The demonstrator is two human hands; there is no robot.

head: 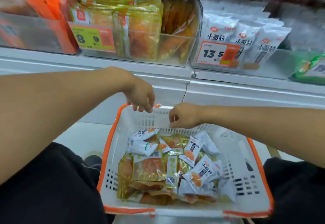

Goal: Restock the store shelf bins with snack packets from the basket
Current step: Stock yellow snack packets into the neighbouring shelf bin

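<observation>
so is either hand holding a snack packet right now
No: the left hand and right hand hover by the basket's far rim with fingers loosely curled, packets untouched below.

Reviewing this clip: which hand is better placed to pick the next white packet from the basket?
Right, probably. The right hand hangs empty inside the basket, nearer the white packets; the left hand sits at the far rim.

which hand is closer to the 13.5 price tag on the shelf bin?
Right. The right hand hovers over the basket's far wall, below and slightly left of the 13.5 price tag. The left hand is at the basket's far left corner, farther left of it.
</observation>
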